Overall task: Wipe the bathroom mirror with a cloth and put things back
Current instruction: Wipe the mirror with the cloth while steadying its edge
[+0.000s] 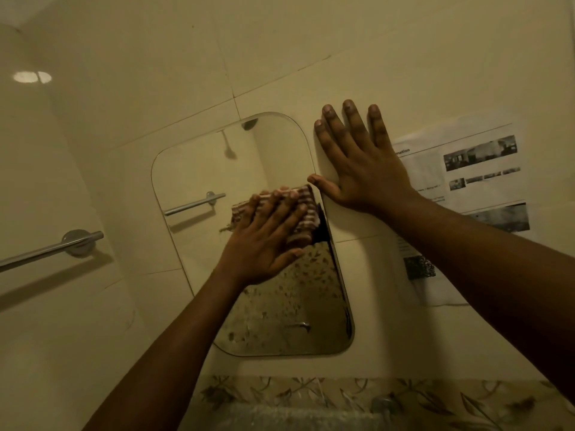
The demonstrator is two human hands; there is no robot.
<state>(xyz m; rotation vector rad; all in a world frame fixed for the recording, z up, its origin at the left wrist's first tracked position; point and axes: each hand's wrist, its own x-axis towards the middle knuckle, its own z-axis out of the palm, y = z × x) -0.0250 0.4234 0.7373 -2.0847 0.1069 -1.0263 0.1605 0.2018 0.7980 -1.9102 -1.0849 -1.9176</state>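
The left hand (pixel 264 241), fingers flat, presses the striped brown-and-white cloth (pixel 304 206) on the tall round-cornered glass mirror (pixel 202 169), near its right edge; open glass lies leftward. The right hand (pixel 364 172) lies spread on cream wall tiles (pixel 342 73) just beside it

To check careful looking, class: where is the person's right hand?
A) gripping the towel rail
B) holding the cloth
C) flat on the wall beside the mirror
C: the right hand lies flat on the wall beside the mirror; the left hand presses the cloth.
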